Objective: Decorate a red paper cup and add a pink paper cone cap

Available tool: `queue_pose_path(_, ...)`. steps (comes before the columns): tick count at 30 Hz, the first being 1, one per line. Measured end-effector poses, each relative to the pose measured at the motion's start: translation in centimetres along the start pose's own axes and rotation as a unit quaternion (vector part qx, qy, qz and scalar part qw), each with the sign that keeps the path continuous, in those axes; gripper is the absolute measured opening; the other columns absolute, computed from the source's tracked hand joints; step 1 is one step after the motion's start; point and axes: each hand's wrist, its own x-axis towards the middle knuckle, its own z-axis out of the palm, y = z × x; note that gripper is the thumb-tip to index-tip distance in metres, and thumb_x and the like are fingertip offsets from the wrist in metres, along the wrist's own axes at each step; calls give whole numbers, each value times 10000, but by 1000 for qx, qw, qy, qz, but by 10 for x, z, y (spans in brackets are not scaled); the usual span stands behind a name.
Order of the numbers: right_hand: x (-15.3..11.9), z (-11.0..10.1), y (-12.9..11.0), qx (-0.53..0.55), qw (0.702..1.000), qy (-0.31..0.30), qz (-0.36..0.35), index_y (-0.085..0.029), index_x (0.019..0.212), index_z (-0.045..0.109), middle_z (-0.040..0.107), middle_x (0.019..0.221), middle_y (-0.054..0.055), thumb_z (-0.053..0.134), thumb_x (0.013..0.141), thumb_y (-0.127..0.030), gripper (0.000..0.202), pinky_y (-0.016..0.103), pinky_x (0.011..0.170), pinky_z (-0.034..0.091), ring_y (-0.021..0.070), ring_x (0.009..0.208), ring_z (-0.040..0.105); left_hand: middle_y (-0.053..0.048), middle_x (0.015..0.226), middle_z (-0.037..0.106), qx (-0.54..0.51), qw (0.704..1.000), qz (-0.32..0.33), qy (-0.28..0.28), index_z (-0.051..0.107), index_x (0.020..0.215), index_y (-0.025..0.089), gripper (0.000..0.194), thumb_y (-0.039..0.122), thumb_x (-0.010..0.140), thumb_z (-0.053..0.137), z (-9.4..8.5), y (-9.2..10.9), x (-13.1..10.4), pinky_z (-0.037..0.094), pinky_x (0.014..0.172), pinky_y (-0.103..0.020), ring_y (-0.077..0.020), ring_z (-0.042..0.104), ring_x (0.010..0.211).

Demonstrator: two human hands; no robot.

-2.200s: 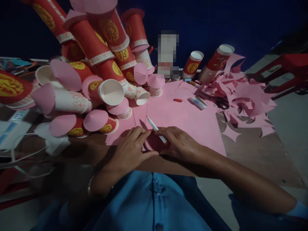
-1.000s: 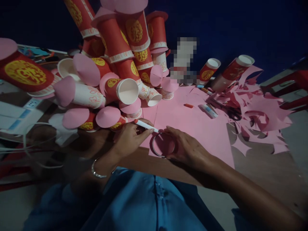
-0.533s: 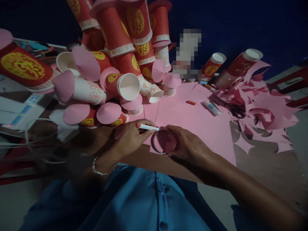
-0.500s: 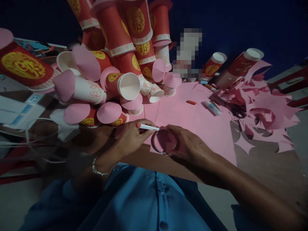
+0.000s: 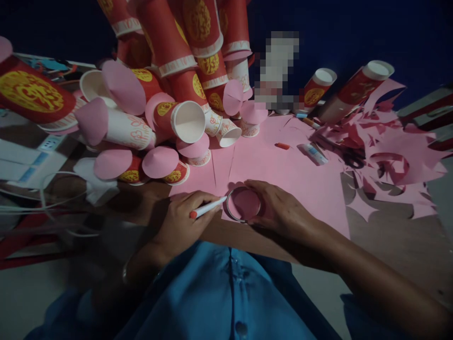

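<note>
My left hand point(image 5: 184, 219) is closed round a white marker pen point(image 5: 208, 208) with a red end. The pen's tip meets the left edge of a thin round ring point(image 5: 261, 204), which lies flat on a sheet of pink paper point(image 5: 297, 189) near the table's front edge. Curled against the ring's right side, my right hand point(image 5: 279, 203) grips it by the rim with thumb and fingers. Pink paper shows through the ring's middle.
Paper cups with pink paper cones point(image 5: 161, 163) crowd the left, below tall red cup stacks point(image 5: 166, 38). Pink scraps point(image 5: 396, 156) with dark scissors point(image 5: 354, 160) lie right. A glue stick point(image 5: 313, 154) and an orange cap point(image 5: 282, 146) rest on the paper. White cables point(image 5: 42, 198) hang left.
My left hand has moved down and left along the ring, bringing the pen tip from its top to its left side. My right hand still holds the ring in place.
</note>
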Motion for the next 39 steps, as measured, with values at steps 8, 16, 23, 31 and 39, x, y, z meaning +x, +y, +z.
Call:
queue_pose_path(8, -1, 1, 3, -3, 1000, 0, 3, -351, 1600, 403, 612, 1558, 98, 819, 883, -361, 829, 631, 1126, 563, 388, 1389, 630, 12, 898, 816, 20, 998, 60, 24, 731, 1030, 240, 127, 137, 957, 715, 1, 8, -22, 607, 783, -250, -151, 774, 790)
queue_pose_path(16, 3, -5, -7, 15, 1000, -7, 19, -322, 1573, 432, 608, 1565, 100, 830, 844, -243, 834, 584, 1149, 546, 371, 1405, 616, 2, 966, 818, 24, 995, 99, 20, 698, 1108, 244, 214, 101, 951, 718, 8, 11, -39, 608, 835, -280, -170, 792, 878)
queue_pose_path(23, 0, -4, -8, 11, 1000, -2, 14, -316, 1595, 412, 596, 1572, 102, 798, 869, -253, 825, 598, 1165, 531, 365, 1417, 604, 3, 914, 814, 34, 992, 120, 9, 688, 1129, 237, 236, 86, 949, 705, 10, 18, -45, 605, 763, -286, -166, 778, 797)
queue_pose_path(31, 2, -2, -1, 3, 1000, 0, -14, -308, 1594, 411, 593, 1577, 110, 830, 865, -305, 841, 587, 1150, 549, 376, 1408, 614, 7, 936, 832, 21, 993, 114, 5, 715, 1122, 246, 239, 88, 943, 717, 15, 25, -50, 618, 797, -289, -167, 793, 820)
queue_pose_path(39, 5, 0, 1, 14, 1000, 8, -20, -310, 1559, 438, 620, 1555, 97, 854, 806, -213, 866, 558, 1148, 553, 360, 1401, 629, 2, 887, 819, -41, 998, 4, 53, 773, 1004, 252, 108, 338, 987, 709, -4, 24, -15, 616, 709, -272, -161, 756, 773)
